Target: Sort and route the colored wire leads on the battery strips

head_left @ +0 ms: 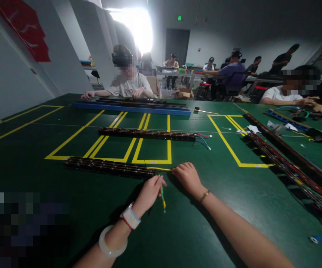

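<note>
A long dark strip bundle with thin metal rods [107, 166] lies across the green table in front of me. My left hand [150, 191] is closed at its right end, fingers pinched around a green-and-yellow wire [162, 194]. That wire hangs down toward me and ends in a small metal lug [164, 210]. From the same end a thin yellow wire [161, 169] runs right, and the fingers of my right hand [187, 175] are closed on its tip. Whatever sits under the left fingertips is hidden.
Beyond lies a second strip bundle [147, 134] with red and blue lugged wires. A blue channel [133, 108] stands farther back before a seated person. Long wire-filled assemblies [284, 163] run along the right, with white scraps [253, 129] and another person nearby. Yellow tape [152, 161] marks the table.
</note>
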Motion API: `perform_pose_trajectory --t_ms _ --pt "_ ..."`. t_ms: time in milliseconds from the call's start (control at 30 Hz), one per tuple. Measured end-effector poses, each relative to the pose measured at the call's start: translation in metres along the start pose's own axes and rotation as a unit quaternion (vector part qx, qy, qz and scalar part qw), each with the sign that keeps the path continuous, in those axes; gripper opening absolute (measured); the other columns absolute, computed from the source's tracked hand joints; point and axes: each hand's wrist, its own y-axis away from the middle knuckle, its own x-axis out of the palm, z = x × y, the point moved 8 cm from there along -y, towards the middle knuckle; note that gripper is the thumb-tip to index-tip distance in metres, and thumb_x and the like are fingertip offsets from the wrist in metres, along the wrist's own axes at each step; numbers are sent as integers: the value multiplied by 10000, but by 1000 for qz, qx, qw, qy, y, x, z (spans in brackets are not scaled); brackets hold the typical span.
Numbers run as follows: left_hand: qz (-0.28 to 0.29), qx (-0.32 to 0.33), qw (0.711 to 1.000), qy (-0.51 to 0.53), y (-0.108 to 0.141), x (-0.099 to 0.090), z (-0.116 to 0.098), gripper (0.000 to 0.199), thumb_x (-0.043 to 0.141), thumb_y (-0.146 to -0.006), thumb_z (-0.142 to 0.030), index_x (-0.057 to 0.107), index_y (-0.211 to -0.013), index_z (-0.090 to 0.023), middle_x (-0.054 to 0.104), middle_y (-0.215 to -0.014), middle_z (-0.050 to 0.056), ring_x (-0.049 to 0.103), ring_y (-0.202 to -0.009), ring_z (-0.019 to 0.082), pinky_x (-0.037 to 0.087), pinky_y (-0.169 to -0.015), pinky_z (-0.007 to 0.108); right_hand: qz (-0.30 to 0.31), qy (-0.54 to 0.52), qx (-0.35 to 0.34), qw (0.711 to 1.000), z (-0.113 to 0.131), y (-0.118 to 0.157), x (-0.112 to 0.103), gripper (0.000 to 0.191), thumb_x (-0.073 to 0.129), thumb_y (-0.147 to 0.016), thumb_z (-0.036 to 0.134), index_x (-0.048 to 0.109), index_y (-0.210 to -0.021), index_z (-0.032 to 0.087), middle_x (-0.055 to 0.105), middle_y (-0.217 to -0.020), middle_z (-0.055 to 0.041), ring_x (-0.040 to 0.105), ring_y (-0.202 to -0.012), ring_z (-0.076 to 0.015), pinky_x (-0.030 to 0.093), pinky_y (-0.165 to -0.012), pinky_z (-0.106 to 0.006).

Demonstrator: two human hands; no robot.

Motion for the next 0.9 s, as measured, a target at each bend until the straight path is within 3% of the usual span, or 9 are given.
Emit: perform_pose_trajectory --t_ms 67,167,233,300,567,633,733,800,900 --pt "-22 37 986 -163 2 -7 -9 397 329 -947 -419 573 -792 -146 574 -663 36 557 -594 142 384 -578 245 -3 -13 11 1000 -3 0 2 180 507 -925 314 663 -929 227 621 -852 -27 493 -846 -154 284 -820 -300" --pt "-35 45 929 -366 4 -7 -14 363 313 -960 -362 586 -838 -156 636 -791 81 607 -683 181 354 -580 254 -8 -34 21 999 -3 -1 1 202 482 -933 322 655 -944 218 623 -889 -38 502 -872 -163 304 -835 -305" --pt "-33 44 894 -445 4 -5 -13 360 299 -964 -356 590 -881 -161 648 -819 95 618 -693 209 314 -546 259 -23 -54 25 998 -1 0 -4 219 471 -935 332 642 -998 210 617 -952 -52 502 -917 -171 317 -856 -312" --pt "-36 61 883 -463 4 -2 -13 366 286 -968 -358 591 -891 -171 656 -831 88 622 -706 218 281 -533 263 -32 -82 19 996 6 1 -10 260 483 -923 363 612 -1083 204 599 -1038 -65 491 -987 -182 323 -893 -324" --pt "-97 120 963 -220 11 -10 -19 411 305 -960 -421 507 -711 -164 577 -644 26 533 -589 121 287 -536 234 27 -152 -7 988 39 9 -4 774 666 -726 484 394 -1376 164 447 -1300 -121 370 -1195 -251 258 -1032 -401" --pt "-72 114 980 -145 9 -6 -15 435 322 -945 -468 479 -680 -160 524 -590 10 488 -535 105 305 -516 221 39 -150 24 988 30 8 -1 719 662 -740 438 424 -1359 161 494 -1236 -112 394 -1151 -237 266 -1012 -393" --pt "0 52 999 4 4 9 -1 468 358 -903 -554 449 -667 -159 457 -526 -18 447 -448 89 332 -454 201 76 -154 63 983 13 4 6 412 635 -780 389 611 -1155 218 583 -997 -62 458 -992 -198 308 -920 -366" --pt "45 1 994 95 1 19 9 469 380 -879 -581 451 -695 -156 477 -521 -14 477 -429 100 358 -425 200 100 -176 72 977 6 1 9 225 629 -795 349 677 -982 233 590 -870 -36 477 -892 -167 327 -851 -330" --pt "84 -53 976 192 0 29 15 443 392 -884 -558 481 -790 -135 565 -577 34 583 -501 149 446 -471 235 85 -233 85 965 3 -1 7 144 623 -787 212 675 -920 194 593 -827 -22 503 -811 -129 358 -771 -263"
